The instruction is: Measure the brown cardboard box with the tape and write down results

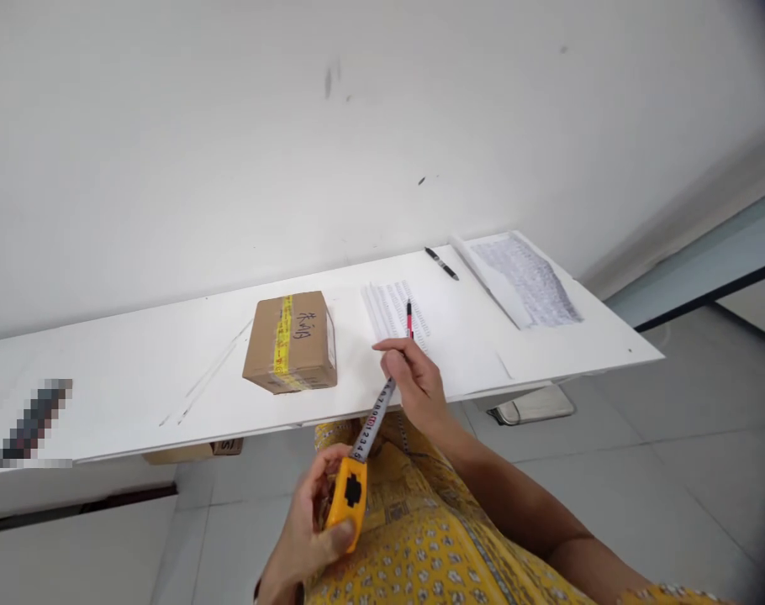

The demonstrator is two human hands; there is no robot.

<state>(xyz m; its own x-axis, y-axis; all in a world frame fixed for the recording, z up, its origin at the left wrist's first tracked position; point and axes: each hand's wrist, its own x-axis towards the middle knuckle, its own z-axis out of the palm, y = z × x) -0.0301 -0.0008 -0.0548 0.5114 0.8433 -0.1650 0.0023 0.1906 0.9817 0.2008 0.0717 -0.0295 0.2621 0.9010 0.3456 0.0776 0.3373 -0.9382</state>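
My left hand (316,512) is wrapped round the yellow case of a tape measure (348,496), low in front of my lap. A length of its silver blade (371,424) is pulled out and slants up to my right hand (414,378), whose fingers pinch the blade near its end. Just beyond those fingers shows a red and black pen (409,318); its lower part is hidden, so whether the hand holds it is unclear. A taped brown cardboard box (291,343) stands on the white table (168,353), to the left of my right hand and apart from both hands.
A printed sheet (392,302) lies under the red and black pen. Farther right are a black pen (441,263) and a sheet packed with writing (526,281). A blurred-out dark object (33,424) is at the table's left end. The wall (231,168) rises directly behind.
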